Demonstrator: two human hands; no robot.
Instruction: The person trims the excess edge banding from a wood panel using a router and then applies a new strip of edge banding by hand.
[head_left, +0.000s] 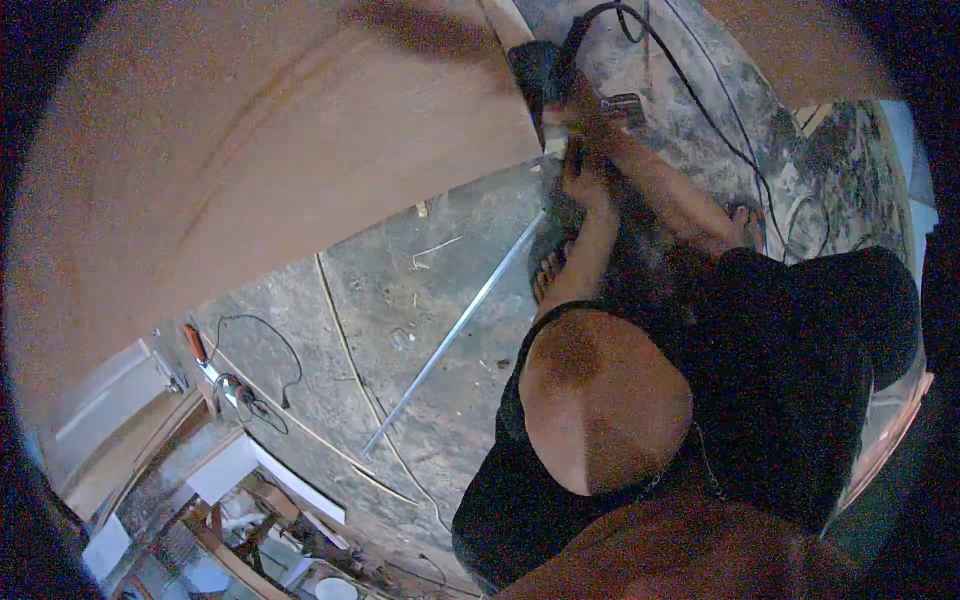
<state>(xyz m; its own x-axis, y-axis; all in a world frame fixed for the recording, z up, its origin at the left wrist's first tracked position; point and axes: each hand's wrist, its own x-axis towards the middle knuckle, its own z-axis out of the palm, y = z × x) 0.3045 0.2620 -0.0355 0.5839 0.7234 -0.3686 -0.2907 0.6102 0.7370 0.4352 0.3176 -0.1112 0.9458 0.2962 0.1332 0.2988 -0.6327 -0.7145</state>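
Observation:
A large brown wooden panel [300,130] fills the upper left, its corner reaching my hands. At that corner is a dark, corded power tool [540,75], whose exact kind I cannot make out. My right hand [578,112] is closed round its body, just below where the cord leaves it. Just nearer to me, my left hand [588,185] is closed by the tool's lower end and the panel corner. Shadow and blur hide what its fingers grip. A small pale block [556,147] shows beside the hands, at the panel's edge.
A long metal bar [455,332] lies across the stained concrete floor [400,290]. Black cable [715,120] loops at the upper right. An orange-handled tool [195,343] with a cord lies at the left. Scrap boards and clutter [250,510] are heaped at lower left. My bare feet flank my hands.

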